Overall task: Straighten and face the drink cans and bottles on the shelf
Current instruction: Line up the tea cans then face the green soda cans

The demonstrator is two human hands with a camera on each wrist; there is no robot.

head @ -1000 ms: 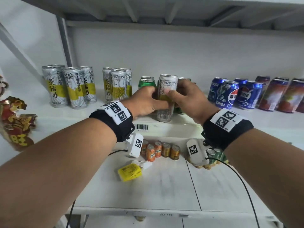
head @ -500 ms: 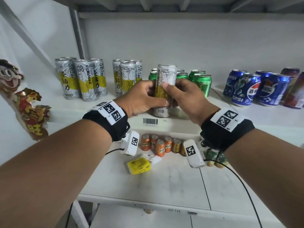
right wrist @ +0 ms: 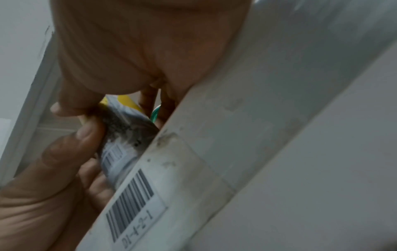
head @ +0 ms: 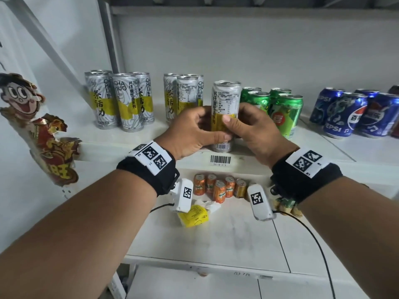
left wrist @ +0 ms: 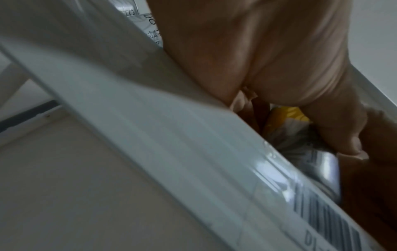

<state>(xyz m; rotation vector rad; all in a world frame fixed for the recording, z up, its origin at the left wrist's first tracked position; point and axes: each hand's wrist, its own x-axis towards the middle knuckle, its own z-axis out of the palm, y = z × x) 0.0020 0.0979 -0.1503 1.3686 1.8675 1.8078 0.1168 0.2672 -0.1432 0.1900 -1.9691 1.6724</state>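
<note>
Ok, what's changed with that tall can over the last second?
Both hands, left hand and right hand, have kept their grip on the tall yellow-and-silver can and lowered it to the shelf edge, barcode now forward. The green cans and other groups stayed put.

I read "CHA HUO" on the silver-yellow cans (head: pixel 127 102). Right of them, blue cans (head: pixel 339 115) say "PEPSI". The shelf-edge barcode label (head: pixel 220 160) below reads "D1-4-2-1".
</note>
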